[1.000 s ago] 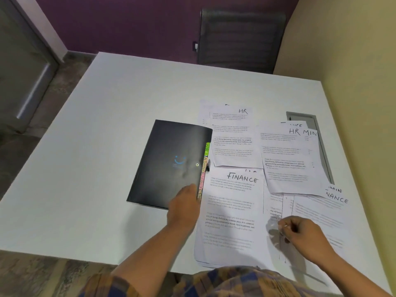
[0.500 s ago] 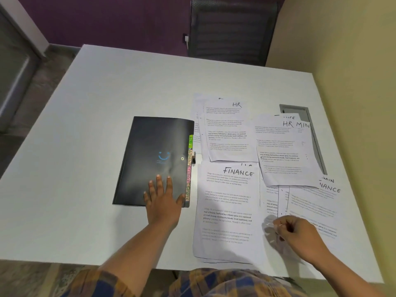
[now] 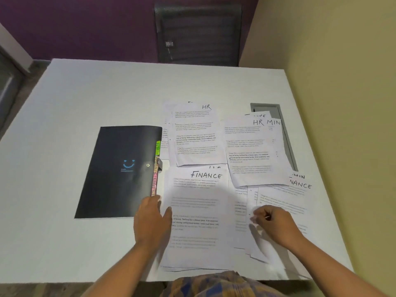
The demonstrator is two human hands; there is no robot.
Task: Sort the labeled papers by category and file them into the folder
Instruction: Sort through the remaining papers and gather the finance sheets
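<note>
Papers (image 3: 225, 174) lie unsorted in overlapping heaps, none filed, beyond and beneath both hands. Left hand (image 3: 151, 221) rests flat, holding nothing, at the near right corner of the shut folder (image 3: 120, 170); right hand (image 3: 275, 225) seems to pinch a sheet's edge.

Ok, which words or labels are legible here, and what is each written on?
"FINANCE": near sheet.
"HR": far sheet.
"HR": right sheet.
"MIN": sheet edge beneath.
"MIN", "NANCE": cut-off sheets, far right.
Folder: smile logo only; tab lettering and body print too blurred.
</note>
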